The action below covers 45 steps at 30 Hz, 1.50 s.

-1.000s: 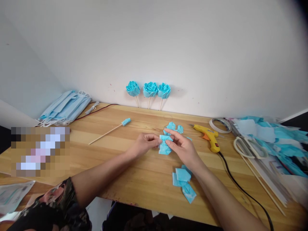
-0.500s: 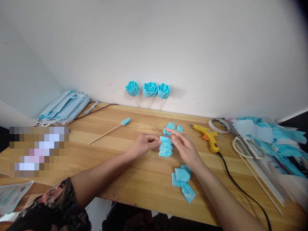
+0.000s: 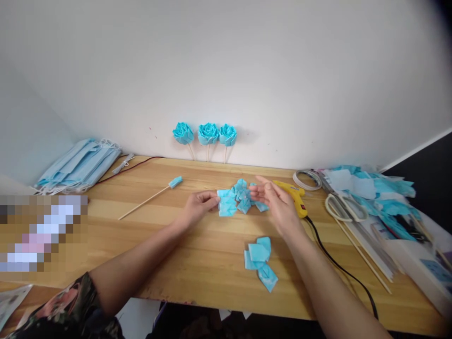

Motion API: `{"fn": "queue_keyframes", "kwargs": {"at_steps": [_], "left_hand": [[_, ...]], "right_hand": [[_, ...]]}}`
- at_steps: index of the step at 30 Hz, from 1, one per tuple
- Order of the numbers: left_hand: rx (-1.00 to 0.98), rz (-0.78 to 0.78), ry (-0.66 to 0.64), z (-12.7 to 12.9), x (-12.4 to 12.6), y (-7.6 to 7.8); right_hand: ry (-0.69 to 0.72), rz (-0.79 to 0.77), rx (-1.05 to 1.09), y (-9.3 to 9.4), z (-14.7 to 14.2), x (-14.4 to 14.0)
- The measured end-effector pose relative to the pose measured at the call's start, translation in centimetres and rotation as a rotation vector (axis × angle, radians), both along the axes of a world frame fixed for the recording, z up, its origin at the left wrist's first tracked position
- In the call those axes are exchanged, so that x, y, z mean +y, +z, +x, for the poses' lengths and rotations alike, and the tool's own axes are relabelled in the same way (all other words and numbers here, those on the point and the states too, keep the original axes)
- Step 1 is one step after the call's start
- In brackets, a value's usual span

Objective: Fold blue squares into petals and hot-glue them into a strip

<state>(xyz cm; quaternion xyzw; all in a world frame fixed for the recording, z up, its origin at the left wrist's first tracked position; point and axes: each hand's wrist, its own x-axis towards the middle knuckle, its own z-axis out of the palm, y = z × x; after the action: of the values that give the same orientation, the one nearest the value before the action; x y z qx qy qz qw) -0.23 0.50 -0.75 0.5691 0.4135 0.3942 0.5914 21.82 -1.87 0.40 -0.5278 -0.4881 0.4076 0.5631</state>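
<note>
My left hand (image 3: 199, 208) pinches a small stack of folded light-blue petals (image 3: 228, 204) between thumb and fingers, just above the table. To its right, my right hand (image 3: 278, 203) is open, fingers stretched toward a loose cluster of blue petals (image 3: 243, 201); whether the fingertips touch it I cannot tell. Nearer to me lies a second group of folded petals (image 3: 260, 256). A thin stick with a blue bud (image 3: 175, 181) at its tip rests left of my hands. Partly hidden behind my right hand is a yellow glue gun (image 3: 300, 207).
Three blue flowers on sticks (image 3: 208, 134) lean on the wall. Face masks (image 3: 79, 162) are piled at left. On the right are a tape roll (image 3: 307, 180), white-handled scissors (image 3: 346, 208), thin sticks (image 3: 365, 254) and blue fabric scraps (image 3: 374, 186). A black cord (image 3: 339, 263) crosses the table.
The view has shifted to the right. My right hand has come away from the petal stack and its fingers have spread, while my left hand still holds the stack.
</note>
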Motion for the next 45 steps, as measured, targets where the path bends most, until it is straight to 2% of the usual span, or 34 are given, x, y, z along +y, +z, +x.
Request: {"fn": "queue_keyframes", "kwargs": {"at_steps": [5, 9, 11, 13, 16, 18, 20, 26, 33, 36, 39, 42, 44, 45], "left_hand": [[-0.003, 0.043, 0.088, -0.6, 0.6, -0.1], [-0.007, 0.073, 0.114, -0.8, 0.8, -0.1], [-0.014, 0.08, 0.13, -0.9, 0.8, -0.1], [-0.022, 0.082, 0.142, -0.9, 0.9, -0.1], [-0.033, 0.08, 0.151, -1.0, 0.9, 0.0], [-0.035, 0.076, 0.154, -1.0, 0.8, 0.1], [-0.036, 0.074, 0.157, -1.0, 0.8, 0.2], [-0.029, 0.076, 0.161, -0.9, 0.7, 0.4], [-0.053, 0.072, 0.157, -0.9, 0.7, 0.4], [-0.061, 0.07, 0.157, -0.9, 0.8, 0.3], [-0.078, 0.06, 0.163, -1.0, 0.9, 0.3], [-0.092, 0.06, 0.174, -1.0, 0.9, 0.2], [-0.09, 0.067, 0.184, -1.1, 0.9, 0.2], [-0.087, 0.07, 0.186, -1.1, 1.0, 0.2]], "right_hand": [[-0.18, 0.043, -0.059, 0.3, 0.9, 0.4], [-0.232, 0.044, -0.174, -0.5, 1.8, 0.9], [-0.229, 0.039, -0.362, -0.8, 2.4, 1.0], [-0.226, 0.006, -0.643, -0.7, 2.9, 1.1], [-0.232, -0.131, -1.038, -0.2, 3.2, 0.9], [-0.226, -0.207, -1.188, 0.1, 3.1, 0.8], [-0.2, -0.228, -1.247, 0.1, 2.9, 0.8], [0.001, -0.205, -1.031, -0.7, 2.6, 0.9], [-0.168, -0.093, -1.046, -1.1, 2.7, 0.9], [-0.167, -0.057, -0.976, -1.8, 2.8, 1.4], [-0.109, -0.082, -0.926, -2.0, 2.8, 2.4], [-0.085, -0.059, -0.915, -0.3, 1.8, 2.2], [-0.08, 0.066, -0.846, 2.0, 0.0, 0.5], [0.001, 0.119, -0.738, 3.4, -1.3, -0.9]]}}
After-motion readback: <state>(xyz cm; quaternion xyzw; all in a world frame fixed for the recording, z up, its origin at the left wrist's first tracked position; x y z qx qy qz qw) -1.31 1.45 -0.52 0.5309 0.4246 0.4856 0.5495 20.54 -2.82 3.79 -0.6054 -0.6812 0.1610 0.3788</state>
